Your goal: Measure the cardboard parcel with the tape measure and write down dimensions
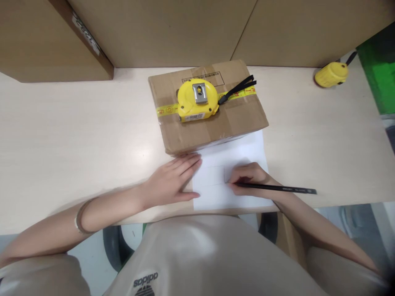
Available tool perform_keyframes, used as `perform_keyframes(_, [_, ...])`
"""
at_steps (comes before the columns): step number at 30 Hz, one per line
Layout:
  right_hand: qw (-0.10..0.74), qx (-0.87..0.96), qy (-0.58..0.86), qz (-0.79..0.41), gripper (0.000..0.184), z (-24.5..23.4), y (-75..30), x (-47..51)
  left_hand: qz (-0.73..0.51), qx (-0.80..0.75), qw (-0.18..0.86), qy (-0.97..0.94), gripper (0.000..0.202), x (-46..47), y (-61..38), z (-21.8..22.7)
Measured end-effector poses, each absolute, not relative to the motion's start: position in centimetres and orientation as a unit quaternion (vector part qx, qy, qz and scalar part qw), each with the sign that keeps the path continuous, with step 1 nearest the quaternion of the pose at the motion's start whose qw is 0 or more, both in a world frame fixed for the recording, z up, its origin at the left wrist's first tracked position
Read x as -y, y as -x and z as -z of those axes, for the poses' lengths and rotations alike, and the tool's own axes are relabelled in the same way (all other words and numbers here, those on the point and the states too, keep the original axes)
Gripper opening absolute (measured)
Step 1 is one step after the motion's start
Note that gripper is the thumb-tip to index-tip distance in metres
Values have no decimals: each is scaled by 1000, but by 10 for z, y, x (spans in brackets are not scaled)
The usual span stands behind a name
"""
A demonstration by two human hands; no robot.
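My right hand is closed around a black pencil, its tip touching a white sheet of paper with faint pencil lines on it. My left hand lies flat with fingers stretched out, pressing on the paper's left edge. Just beyond the paper stands a small taped cardboard box. A yellow tape measure with a black wrist strap rests on top of the box.
The pale wooden desk is backed by large cardboard panels. A second yellow tape measure lies at the far right, beside a green object. The desk's near edge runs just under my wrists.
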State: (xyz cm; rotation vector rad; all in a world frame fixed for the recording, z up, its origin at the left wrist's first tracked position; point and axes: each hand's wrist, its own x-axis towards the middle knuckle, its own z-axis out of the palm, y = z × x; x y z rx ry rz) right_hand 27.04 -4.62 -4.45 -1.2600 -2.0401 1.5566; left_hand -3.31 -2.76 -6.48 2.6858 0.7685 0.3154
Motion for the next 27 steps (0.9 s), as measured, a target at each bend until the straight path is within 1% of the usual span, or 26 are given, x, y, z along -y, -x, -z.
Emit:
perform_keyframes(5, [136,716,421,-540,21,48,-271,45,-112,-268,172,-941,90,28,33,64])
perform_keyframes(10, [166,735,386,-532,20,52,-271,46,-116,-269,182,-939,90,28,34,64])
perform_keyframes(13, [154,732,393,-534,20,51,-270,46,-116,-268,174,-941,90,28,33,64])
perform_keyframes(19, [182,747,371,-522,18,55,-269,46,-107,-269,159,-944,89,28,33,64])
perform_keyframes(22, [173,735,386,-530,18,53,-271,47,-105,-268,163,-944,90,28,33,64])
perform_keyframes(24, [151,720,422,-530,18,43,-273,45,-103,-267,161,-945,91,29,34,64])
perform_keyframes(26, [107,721,477,-490,17,28,-275,42,-96,-263,158,-947,91,28,35,64])
perform_keyframes(27, [82,729,508,-452,16,19,-277,40,-92,-260,158,-948,90,27,35,64])
